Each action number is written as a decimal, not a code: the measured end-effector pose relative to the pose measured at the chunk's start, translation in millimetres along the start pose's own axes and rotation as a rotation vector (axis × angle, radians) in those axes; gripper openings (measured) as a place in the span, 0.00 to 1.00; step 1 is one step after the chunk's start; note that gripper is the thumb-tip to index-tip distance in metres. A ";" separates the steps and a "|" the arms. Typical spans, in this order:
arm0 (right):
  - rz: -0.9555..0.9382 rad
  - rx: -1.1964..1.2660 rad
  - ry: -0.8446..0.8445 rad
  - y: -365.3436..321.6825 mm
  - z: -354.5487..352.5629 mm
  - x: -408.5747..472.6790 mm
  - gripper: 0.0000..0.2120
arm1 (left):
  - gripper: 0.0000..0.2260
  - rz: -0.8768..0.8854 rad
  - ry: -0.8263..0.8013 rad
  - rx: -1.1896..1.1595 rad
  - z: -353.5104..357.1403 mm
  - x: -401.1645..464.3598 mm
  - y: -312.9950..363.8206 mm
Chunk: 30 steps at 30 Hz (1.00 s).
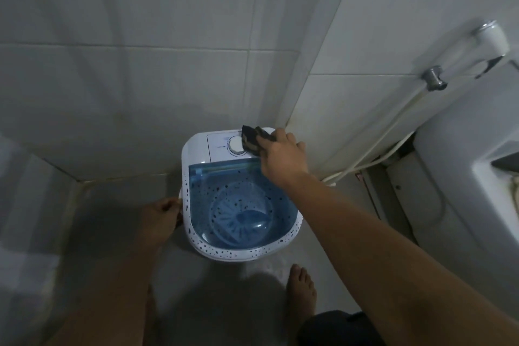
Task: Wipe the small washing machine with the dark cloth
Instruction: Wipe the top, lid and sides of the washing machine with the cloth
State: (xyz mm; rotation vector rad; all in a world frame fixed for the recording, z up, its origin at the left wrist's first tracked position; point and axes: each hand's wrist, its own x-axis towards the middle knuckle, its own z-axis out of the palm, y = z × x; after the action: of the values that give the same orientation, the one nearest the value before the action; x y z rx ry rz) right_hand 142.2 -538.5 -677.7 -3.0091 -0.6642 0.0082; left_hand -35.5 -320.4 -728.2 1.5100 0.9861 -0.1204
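On the tiled floor at the corner of two walls, the small washing machine (241, 196) is standing with its blue lid facing up. At its 1 o'clock edge, the right hand (280, 159) is gripping the dark cloth (252, 140) against the white dial (235, 145), arm reaching forward. At 9 o'clock, the left hand (161, 219) is curling around the machine's side handle. Panel lettering is too blurred to read.

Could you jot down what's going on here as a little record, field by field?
place: tiled corner beside a toilet
machine: small washing machine, white with a blue see-through lid
cloth: dark cloth, on the control panel beside the dial
right hand: right hand grips the cloth
left hand: left hand holds the machine's left side
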 end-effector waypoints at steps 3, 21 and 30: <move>-0.142 0.159 -0.042 17.8 2.1 -11.1 0.22 | 0.10 0.010 -0.011 0.017 -4.0 -1.7 -0.7; -0.172 -0.137 0.015 13.9 1.1 -25.8 0.25 | 0.07 -0.024 -0.049 -0.033 -5.1 -4.6 3.8; 0.108 0.019 -0.053 4.6 -5.0 -0.9 0.23 | 0.08 -0.040 -0.070 -0.013 -5.6 -8.3 6.8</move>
State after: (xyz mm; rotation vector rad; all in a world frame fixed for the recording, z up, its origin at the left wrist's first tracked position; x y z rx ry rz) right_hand 143.4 -543.2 -673.0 -3.0320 -0.5019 0.0988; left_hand -39.0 -318.8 -716.7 1.4648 0.9595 -0.1934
